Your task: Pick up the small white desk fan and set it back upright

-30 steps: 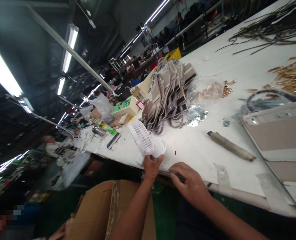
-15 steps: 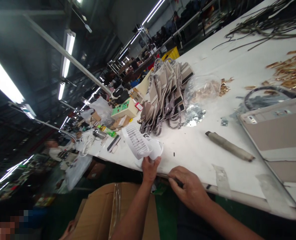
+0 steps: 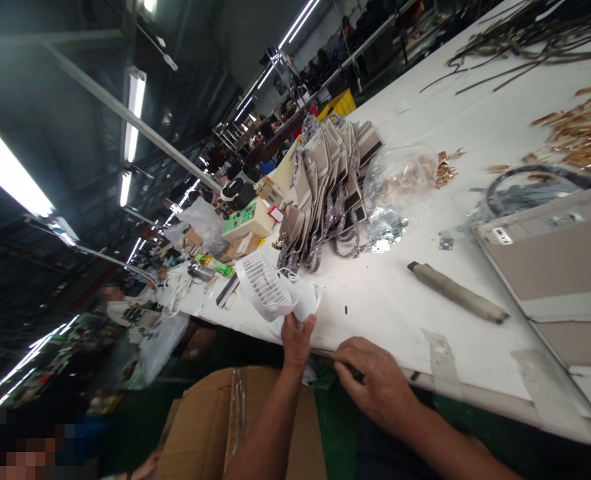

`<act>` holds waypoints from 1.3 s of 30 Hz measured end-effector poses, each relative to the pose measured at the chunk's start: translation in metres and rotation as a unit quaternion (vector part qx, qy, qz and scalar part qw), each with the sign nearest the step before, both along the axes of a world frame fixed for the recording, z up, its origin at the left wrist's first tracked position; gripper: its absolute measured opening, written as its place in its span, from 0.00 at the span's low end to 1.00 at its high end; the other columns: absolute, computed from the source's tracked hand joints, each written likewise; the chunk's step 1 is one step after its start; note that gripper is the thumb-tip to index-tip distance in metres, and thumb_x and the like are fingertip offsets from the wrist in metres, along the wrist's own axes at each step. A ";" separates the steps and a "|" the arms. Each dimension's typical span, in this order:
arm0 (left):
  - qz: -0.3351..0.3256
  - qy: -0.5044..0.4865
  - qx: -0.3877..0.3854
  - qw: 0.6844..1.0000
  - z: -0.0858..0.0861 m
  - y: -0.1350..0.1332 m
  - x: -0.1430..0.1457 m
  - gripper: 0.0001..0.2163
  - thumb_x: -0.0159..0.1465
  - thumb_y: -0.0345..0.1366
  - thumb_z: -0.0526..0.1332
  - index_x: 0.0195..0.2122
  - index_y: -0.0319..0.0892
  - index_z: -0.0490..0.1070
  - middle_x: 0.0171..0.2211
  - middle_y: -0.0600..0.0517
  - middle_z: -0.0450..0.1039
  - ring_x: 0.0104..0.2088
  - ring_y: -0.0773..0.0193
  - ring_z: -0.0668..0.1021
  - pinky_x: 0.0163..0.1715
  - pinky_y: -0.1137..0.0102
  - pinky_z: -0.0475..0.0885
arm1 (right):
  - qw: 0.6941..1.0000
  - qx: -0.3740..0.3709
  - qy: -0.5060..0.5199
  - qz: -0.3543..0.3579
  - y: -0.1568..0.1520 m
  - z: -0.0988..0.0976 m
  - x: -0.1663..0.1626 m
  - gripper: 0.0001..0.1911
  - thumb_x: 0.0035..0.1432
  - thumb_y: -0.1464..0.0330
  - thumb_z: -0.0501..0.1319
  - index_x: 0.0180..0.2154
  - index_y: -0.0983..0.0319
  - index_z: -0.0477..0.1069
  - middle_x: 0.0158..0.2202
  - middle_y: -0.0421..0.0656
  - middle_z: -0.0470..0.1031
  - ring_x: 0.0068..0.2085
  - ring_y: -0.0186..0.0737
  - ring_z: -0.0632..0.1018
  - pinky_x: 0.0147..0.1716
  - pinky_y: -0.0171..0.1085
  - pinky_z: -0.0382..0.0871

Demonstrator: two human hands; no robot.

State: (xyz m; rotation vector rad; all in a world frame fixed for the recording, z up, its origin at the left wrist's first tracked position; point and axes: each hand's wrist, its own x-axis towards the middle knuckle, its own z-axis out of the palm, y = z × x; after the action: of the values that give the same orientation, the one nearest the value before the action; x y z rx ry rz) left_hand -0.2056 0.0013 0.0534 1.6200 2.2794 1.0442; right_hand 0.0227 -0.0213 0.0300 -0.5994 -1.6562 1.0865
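Your left hand (image 3: pixel 296 341) had its fingers clamped on the base of the small white fan (image 3: pixel 275 291), which stood at the near edge of the white table (image 3: pixel 400 293), its grille tilted left. Your right hand (image 3: pixel 375 381) pinched a thin dark tool at that edge. The fan looked whole, with no part visibly opened yet.

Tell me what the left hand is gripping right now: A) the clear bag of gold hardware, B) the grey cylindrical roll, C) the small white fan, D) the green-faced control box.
C: the left hand is closed around the base of the small white fan at the table's near edge, while the grey roll lies untouched farther right.
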 end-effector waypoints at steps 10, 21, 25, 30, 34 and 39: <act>-0.011 0.003 -0.002 1.000 0.000 0.002 -0.004 0.31 0.65 0.62 0.60 0.58 0.41 0.71 0.56 0.39 0.78 0.59 0.42 0.78 0.63 0.51 0.71 | 1.000 0.007 0.023 -0.003 -0.001 -0.002 0.000 0.09 0.72 0.75 0.58 0.44 0.58 0.76 0.40 0.42 0.76 0.41 0.43 0.75 0.42 0.41 0.68; -0.025 -0.029 0.003 0.999 0.004 0.001 0.000 0.31 0.68 0.60 0.61 0.62 0.41 0.70 0.61 0.39 0.76 0.62 0.43 0.76 0.66 0.52 0.68 | 1.000 0.014 0.026 0.000 -0.002 -0.006 0.001 0.10 0.71 0.76 0.58 0.46 0.58 0.75 0.40 0.43 0.76 0.42 0.44 0.75 0.42 0.41 0.68; -0.026 -0.002 0.011 1.000 0.002 0.000 -0.004 0.31 0.68 0.59 0.61 0.63 0.40 0.70 0.62 0.38 0.75 0.63 0.43 0.76 0.66 0.51 0.69 | 0.999 0.010 0.030 0.010 -0.002 -0.006 0.001 0.10 0.71 0.76 0.58 0.46 0.58 0.75 0.41 0.43 0.76 0.42 0.44 0.76 0.43 0.42 0.68; -0.009 0.027 -0.002 1.000 -0.004 -0.002 -0.012 0.31 0.70 0.58 0.59 0.65 0.39 0.69 0.64 0.38 0.74 0.66 0.42 0.74 0.68 0.50 0.68 | 0.999 0.002 0.047 0.011 -0.004 -0.007 0.001 0.09 0.71 0.77 0.57 0.44 0.58 0.73 0.40 0.42 0.75 0.41 0.43 0.74 0.42 0.42 0.67; -0.026 0.007 0.008 1.000 -0.001 -0.004 -0.010 0.32 0.71 0.58 0.59 0.68 0.40 0.68 0.66 0.39 0.72 0.68 0.43 0.72 0.71 0.50 0.65 | 0.999 -0.005 0.047 0.019 -0.004 -0.007 0.002 0.10 0.72 0.77 0.56 0.44 0.58 0.72 0.40 0.41 0.74 0.41 0.43 0.74 0.41 0.42 0.66; -0.055 -0.096 0.031 0.993 0.006 -0.004 -0.003 0.35 0.70 0.60 0.62 0.69 0.39 0.68 0.70 0.41 0.68 0.72 0.43 0.66 0.74 0.52 0.61 | 0.998 0.004 0.056 0.013 0.000 -0.002 0.007 0.11 0.73 0.77 0.55 0.47 0.57 0.73 0.40 0.40 0.75 0.40 0.41 0.76 0.40 0.40 0.68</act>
State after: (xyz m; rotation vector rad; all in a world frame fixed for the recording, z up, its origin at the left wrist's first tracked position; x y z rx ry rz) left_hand -0.2089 -0.0027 0.0592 1.5713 2.0310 1.1992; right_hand 0.0299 -0.0212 0.0280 -0.5043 -1.5741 1.1120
